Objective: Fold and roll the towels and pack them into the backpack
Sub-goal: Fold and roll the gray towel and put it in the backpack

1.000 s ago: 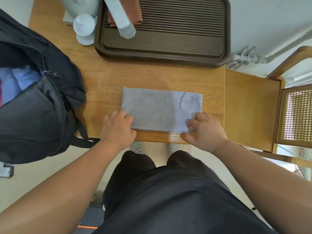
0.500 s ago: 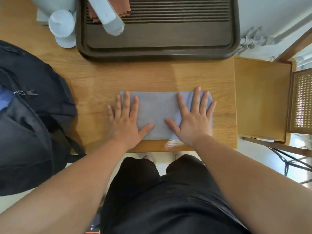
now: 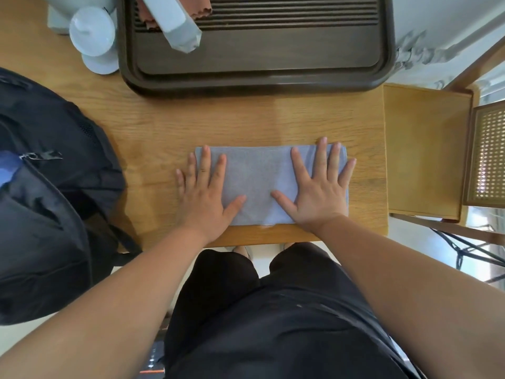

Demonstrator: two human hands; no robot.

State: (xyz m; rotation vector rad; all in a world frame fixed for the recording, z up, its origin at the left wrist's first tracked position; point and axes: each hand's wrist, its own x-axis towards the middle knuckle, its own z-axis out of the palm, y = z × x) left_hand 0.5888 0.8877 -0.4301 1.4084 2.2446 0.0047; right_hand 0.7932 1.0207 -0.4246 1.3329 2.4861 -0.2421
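Wooden table | one folded towel | one backpack | two hands flat, fingers spread

The left hand lies flat, palm down, fingers straight and slightly spread, thumb angled in toward the other hand. The right hand mirrors it, palm down, fingers splayed wider. The two thumbs are near each other but apart. The left forearm and right forearm are bare, reaching forward with straight wrists.

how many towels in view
1 surely: the grey towel on the table, under the left hand and right hand. Blue cloth in the backpack may be another; more could hide inside.
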